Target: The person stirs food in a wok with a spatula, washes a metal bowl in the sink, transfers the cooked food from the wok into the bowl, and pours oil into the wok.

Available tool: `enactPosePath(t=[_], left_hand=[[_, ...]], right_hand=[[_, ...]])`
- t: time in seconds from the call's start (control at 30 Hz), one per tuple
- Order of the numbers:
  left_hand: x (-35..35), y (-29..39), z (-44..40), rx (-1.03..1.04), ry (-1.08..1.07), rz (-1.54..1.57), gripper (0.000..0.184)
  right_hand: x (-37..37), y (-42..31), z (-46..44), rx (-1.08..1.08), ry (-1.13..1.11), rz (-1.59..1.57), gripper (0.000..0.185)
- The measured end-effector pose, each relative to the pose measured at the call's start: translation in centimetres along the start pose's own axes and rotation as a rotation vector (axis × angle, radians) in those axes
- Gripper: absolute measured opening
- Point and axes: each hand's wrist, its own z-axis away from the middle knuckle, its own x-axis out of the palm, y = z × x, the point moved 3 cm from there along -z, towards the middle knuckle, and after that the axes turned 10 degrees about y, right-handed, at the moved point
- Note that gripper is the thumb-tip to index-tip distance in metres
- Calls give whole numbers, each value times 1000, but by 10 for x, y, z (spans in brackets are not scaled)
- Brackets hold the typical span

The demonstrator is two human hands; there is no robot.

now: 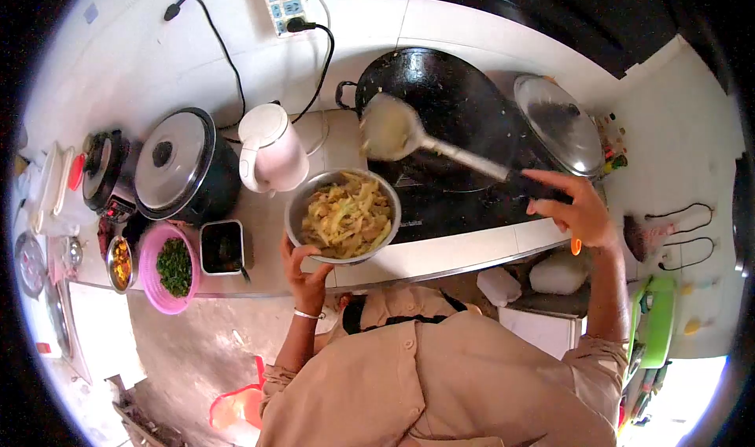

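Observation:
My left hand grips the near left side of a metal bowl, with the thumb at the rim. Yellowish cooked strips of food fill that bowl, held at the counter's front beside the cooktop. The long black grip of a metal ladle is in my right hand, whose fingers wrap it only partly in sight. The ladle's round head, slightly blurred, hovers over the left edge of a black wok, just above and apart from the bowl. A few food bits cling inside the wok.
The wok sits on a black cooktop; a glass lid leans at its right. A white kettle, a large lidded pot, a pink basket of chopped greens and a dark square container stand left. Cords hang from a power strip.

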Motion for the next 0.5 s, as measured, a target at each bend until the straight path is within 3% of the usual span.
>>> enactPosePath(t=[0.07,0.2,0.3,0.33,0.4,0.5], left_hand=[[-8,7,-4,64,54,-36,33],[-26,-20,-3,96,92,-132,32],[-34,-40,1,55,132,-108,33],[-34,-59,10,-96,164,13,34],[-37,-68,20,-45,199,-214,37],[-36,-71,29,10,175,-160,39]], right_hand=[[2,25,-11,96,176,-177,44],[18,82,-39,114,298,-6,45],[30,94,-42,156,359,70,44],[34,99,-41,164,372,10,44],[41,106,-40,217,353,29,46],[51,136,-40,218,336,-188,47]])
